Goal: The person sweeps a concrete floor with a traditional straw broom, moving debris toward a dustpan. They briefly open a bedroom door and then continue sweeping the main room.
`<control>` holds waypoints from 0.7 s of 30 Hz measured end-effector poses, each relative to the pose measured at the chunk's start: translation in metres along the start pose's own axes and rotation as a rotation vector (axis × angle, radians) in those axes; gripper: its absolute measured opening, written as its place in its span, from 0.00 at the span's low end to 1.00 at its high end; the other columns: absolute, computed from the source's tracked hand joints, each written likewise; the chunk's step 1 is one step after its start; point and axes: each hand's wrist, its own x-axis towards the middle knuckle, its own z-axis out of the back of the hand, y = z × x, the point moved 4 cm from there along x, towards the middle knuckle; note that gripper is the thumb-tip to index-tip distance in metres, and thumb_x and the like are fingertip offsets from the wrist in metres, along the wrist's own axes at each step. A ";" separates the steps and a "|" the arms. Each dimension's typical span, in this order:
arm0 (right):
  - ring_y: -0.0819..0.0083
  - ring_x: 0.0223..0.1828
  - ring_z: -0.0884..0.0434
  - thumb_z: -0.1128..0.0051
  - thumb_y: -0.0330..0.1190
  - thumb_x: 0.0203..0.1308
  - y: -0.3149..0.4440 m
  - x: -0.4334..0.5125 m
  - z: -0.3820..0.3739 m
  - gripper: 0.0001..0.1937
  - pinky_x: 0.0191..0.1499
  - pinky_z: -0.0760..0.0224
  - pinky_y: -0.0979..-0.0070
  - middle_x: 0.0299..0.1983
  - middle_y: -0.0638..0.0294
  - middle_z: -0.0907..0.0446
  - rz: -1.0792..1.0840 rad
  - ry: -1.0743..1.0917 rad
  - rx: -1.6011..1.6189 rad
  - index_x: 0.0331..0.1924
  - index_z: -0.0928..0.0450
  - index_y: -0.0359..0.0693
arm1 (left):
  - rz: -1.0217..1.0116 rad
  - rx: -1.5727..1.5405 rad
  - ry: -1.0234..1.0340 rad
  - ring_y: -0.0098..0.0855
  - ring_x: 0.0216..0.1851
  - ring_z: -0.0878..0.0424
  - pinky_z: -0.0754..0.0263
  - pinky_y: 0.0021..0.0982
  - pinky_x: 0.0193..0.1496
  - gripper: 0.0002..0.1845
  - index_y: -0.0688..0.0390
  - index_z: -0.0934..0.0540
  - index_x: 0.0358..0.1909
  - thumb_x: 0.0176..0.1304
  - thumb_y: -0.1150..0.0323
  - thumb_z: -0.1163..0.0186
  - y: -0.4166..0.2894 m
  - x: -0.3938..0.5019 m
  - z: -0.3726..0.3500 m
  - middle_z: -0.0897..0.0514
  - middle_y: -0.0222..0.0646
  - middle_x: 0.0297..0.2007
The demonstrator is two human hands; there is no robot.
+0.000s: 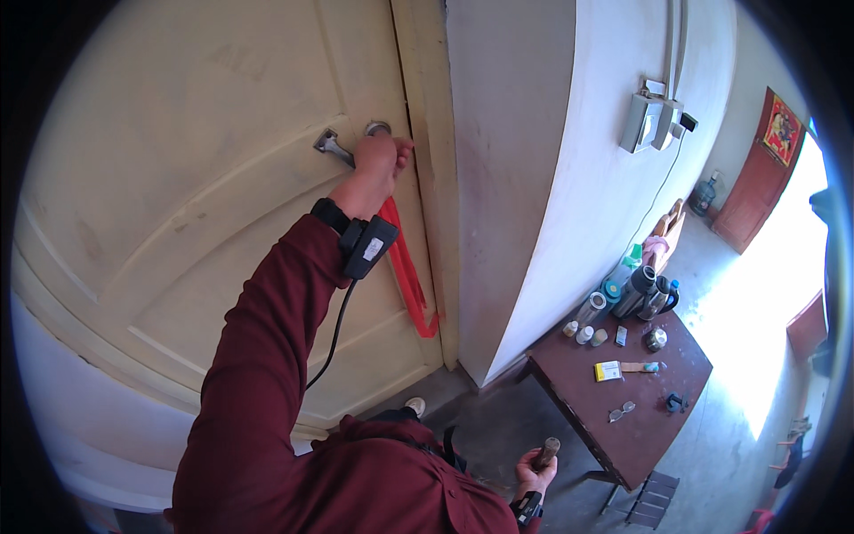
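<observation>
My left hand point(378, 160) is up at the cream panelled door, its fingers curled at the round metal door knob point(377, 127), which it mostly covers. Beside it, a metal pull handle point(333, 145) is fixed to the door point(267, 267) and runs partly behind the hand. From below the wrist a red ribbon point(408, 280) hangs in a long loop against the door's edge. Low on the right, my right hand point(536, 472) holds a short brown wooden handle point(548, 454), one end pointing up. What lies at its other end is hidden.
A door frame point(434, 200) and white wall corner stand right of the door. Beyond is a dark red table point(640, 427) bearing flasks point(634, 292), small jars, a yellow-and-white box point(608, 371) and glasses point(621, 412). A slatted stool point(654, 497) stands by the table.
</observation>
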 end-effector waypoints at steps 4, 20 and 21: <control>0.73 0.20 0.25 0.50 0.31 0.49 -0.002 -0.008 0.006 0.05 0.26 0.24 0.78 0.19 0.66 0.26 0.009 -0.030 0.001 0.22 0.27 0.40 | 0.003 -0.186 -0.003 0.20 0.16 0.32 0.35 0.20 0.17 0.19 0.62 0.25 0.23 0.62 0.65 0.63 0.005 0.016 0.002 0.25 0.29 0.18; 0.72 0.19 0.24 0.50 0.40 0.53 0.002 0.012 0.017 0.11 0.22 0.26 0.81 0.18 0.65 0.25 0.130 -0.092 -0.001 0.23 0.26 0.43 | 0.036 0.016 0.012 0.21 0.21 0.30 0.33 0.21 0.23 0.12 0.59 0.27 0.33 0.61 0.68 0.61 0.007 0.113 0.045 0.24 0.30 0.26; 0.72 0.18 0.24 0.49 0.40 0.52 0.004 0.014 0.021 0.11 0.22 0.26 0.81 0.18 0.65 0.25 0.184 -0.106 -0.013 0.23 0.26 0.43 | 0.045 0.000 -0.012 0.21 0.21 0.30 0.33 0.21 0.23 0.11 0.59 0.27 0.34 0.62 0.68 0.60 0.012 0.121 0.048 0.24 0.30 0.26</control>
